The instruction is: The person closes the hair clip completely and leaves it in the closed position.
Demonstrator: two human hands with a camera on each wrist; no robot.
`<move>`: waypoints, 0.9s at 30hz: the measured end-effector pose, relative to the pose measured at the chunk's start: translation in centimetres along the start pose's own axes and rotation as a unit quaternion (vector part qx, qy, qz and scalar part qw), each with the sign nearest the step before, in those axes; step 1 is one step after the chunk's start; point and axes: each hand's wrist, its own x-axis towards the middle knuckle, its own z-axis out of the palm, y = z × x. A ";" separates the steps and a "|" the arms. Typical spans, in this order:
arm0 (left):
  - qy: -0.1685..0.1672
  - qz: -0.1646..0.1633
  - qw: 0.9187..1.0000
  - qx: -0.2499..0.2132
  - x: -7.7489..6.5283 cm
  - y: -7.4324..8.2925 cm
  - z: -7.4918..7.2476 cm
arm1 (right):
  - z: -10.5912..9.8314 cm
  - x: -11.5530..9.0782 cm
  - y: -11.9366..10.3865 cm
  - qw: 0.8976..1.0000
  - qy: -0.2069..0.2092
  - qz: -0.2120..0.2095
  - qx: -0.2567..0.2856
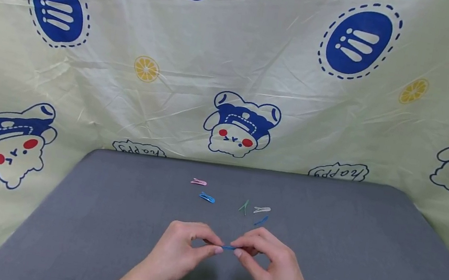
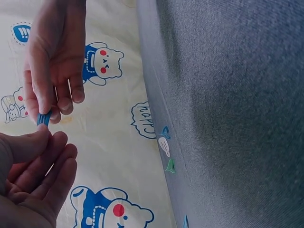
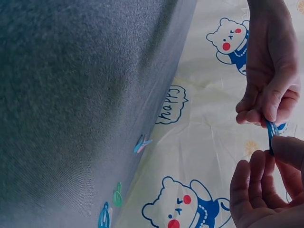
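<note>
Both hands are raised over the near part of the table, pinching a blue snap hair clip (image 1: 228,247) between them. My left hand (image 1: 181,249) holds one end with thumb and forefinger. The other end sits between the thumb and fingertips of my right hand (image 1: 271,261). In the left wrist view, part of the clip (image 2: 43,118) shows between the two sets of fingertips. From the right wrist, the clip (image 3: 271,135) looks slim and slightly parted. Its ends are covered by the fingers.
Farther back on the grey table (image 1: 108,219) lie a pink hair clip (image 1: 199,182), a blue clip (image 1: 207,197), a green clip (image 1: 244,207), a white clip (image 1: 262,210) and another blue clip (image 1: 261,220). A printed cloth (image 1: 184,119) hangs behind the table.
</note>
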 end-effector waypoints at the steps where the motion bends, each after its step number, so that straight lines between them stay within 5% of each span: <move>1: 0.000 0.006 1.000 0.003 0.0 0.0 0.0 | 0.1 0.0 0.0 1.000 0.001 0.006 0.005; 6: 0.000 0.012 1.000 0.014 0.0 0.1 0.1 | 0.5 -0.1 0.1 0.999 0.016 0.025 0.031; 15: 0.019 -0.009 0.999 0.026 -0.2 0.4 0.3 | 1.4 -0.7 0.7 0.998 0.054 -0.003 0.044; 27: 0.038 -0.028 0.999 0.020 -0.4 0.8 0.7 | 1.5 -0.8 0.2 0.996 0.074 0.031 0.039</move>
